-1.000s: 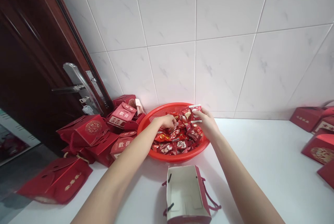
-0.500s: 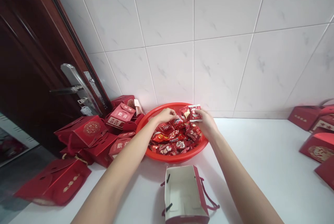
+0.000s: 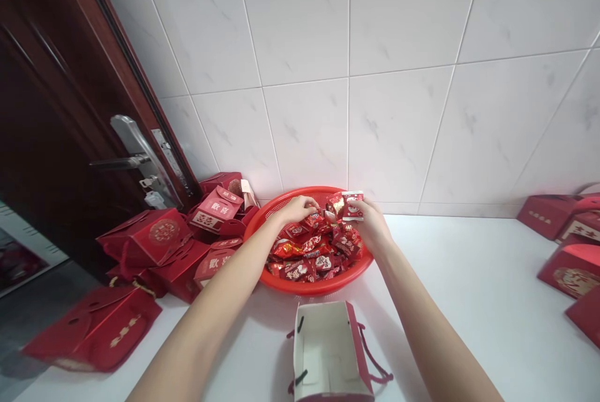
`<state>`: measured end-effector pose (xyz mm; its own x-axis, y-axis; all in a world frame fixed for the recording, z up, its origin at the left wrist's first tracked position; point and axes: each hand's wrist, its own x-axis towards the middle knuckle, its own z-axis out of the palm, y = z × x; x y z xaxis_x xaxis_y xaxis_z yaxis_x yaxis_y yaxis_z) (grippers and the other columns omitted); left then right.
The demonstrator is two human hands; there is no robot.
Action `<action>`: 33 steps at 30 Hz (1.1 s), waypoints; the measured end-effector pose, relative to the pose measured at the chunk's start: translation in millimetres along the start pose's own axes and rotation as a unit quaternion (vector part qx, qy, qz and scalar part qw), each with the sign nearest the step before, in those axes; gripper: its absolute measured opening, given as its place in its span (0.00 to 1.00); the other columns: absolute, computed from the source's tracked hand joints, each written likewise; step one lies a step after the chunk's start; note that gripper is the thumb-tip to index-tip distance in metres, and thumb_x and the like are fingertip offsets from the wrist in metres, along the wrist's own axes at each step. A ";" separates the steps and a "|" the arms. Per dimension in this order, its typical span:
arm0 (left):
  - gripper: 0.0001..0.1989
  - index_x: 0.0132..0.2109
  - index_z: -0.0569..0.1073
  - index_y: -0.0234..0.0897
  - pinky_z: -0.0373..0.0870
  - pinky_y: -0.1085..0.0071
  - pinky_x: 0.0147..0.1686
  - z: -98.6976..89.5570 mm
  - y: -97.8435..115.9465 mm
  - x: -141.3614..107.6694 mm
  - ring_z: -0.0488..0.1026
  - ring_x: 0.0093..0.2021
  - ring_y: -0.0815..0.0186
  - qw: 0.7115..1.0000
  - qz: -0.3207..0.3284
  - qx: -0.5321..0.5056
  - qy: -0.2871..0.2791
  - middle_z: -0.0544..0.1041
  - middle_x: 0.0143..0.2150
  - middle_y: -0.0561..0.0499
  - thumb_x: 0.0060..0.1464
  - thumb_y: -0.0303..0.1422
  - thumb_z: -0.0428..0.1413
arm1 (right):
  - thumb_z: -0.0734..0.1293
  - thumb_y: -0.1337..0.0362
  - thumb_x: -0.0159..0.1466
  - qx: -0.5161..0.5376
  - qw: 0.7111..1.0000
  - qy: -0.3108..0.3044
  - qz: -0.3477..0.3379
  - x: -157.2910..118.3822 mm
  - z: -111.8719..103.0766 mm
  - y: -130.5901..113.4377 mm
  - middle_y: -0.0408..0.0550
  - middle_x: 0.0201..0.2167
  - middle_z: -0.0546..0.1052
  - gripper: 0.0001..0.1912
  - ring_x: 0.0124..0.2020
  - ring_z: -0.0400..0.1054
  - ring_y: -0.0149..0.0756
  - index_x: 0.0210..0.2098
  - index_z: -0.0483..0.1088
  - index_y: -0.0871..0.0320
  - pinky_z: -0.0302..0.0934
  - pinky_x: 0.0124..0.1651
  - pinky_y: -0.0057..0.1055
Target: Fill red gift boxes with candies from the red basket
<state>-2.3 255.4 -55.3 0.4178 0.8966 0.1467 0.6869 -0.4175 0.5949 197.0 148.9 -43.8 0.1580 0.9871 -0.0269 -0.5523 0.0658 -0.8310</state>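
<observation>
A red plastic basket [image 3: 307, 290] holds many red-wrapped candies [image 3: 304, 249]. My right hand [image 3: 372, 227] is over its right rim, closed on a red-and-white candy packet [image 3: 352, 205], with another red-and-gold wrapped candy [image 3: 335, 204] right beside it. Above the back left of the pile is my left hand [image 3: 299, 209], its fingers curled together close to the candies. Whatever may be between those fingertips is hidden. In front of the basket stands an open gift box [image 3: 328, 346], white inside, with a dark red cord handle hanging on its right side.
Several closed red gift boxes [image 3: 150, 236] are heaped on the left, one of them [image 3: 94, 330] near the table's left edge. More red boxes [image 3: 572, 264] stand at the far right. Behind the white table [image 3: 450, 283] rises a tiled wall [image 3: 394, 133]; a brown door [image 3: 60, 95] is on the left.
Both hands stay almost in place over the basket, the right one still with the packet. The whole view has shifted slightly.
</observation>
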 end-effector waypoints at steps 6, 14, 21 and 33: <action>0.08 0.35 0.81 0.37 0.69 0.72 0.38 2.2 5.9 -2.7 0.77 0.38 0.62 0.997 0.003 0.066 -0.029 0.82 0.37 0.50 0.50 0.25 0.57 | 0.68 0.68 0.46 0.057 0.994 0.081 -0.043 0.7 1.0 -1.4 0.37 0.20 0.71 0.07 0.23 0.68 0.30 0.24 0.65 0.56 0.65 0.25 0.25; 0.07 0.33 0.81 0.39 0.67 0.72 0.40 38.9 47.3 -3.0 0.76 0.38 0.61 0.986 0.050 0.091 -0.131 0.82 0.35 0.51 0.55 0.32 0.58 | 0.68 0.69 0.46 0.057 0.994 0.081 -0.043 6.1 -1.7 1.7 0.38 0.20 0.72 0.07 0.23 0.67 0.29 0.25 0.66 0.57 0.63 0.24 0.23; 0.15 0.26 0.75 0.37 0.67 0.67 0.36 53.8 53.3 15.5 0.75 0.33 0.58 0.987 -0.023 0.079 -0.138 0.78 0.28 0.49 0.54 0.43 0.61 | 0.70 0.66 0.45 0.036 0.995 0.080 -0.051 9.7 -4.8 5.2 0.38 0.20 0.71 0.09 0.23 0.67 0.29 0.24 0.64 0.56 0.63 0.24 0.24; 0.16 0.45 0.76 0.32 0.75 0.65 0.39 28.2 41.1 19.5 0.75 0.39 0.62 0.987 0.001 -0.050 -0.150 0.77 0.42 0.50 0.61 0.43 0.60 | 0.70 0.65 0.43 0.037 0.996 0.064 -0.059 9.3 -4.2 5.1 0.38 0.21 0.72 0.11 0.23 0.67 0.30 0.26 0.66 0.56 0.63 0.24 0.24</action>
<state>50.9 251.6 -50.2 0.5870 0.8053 -0.0833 0.6296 -0.3894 0.6723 199.1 157.8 -50.6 0.3255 0.9455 -0.0048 -0.5818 0.1962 -0.7893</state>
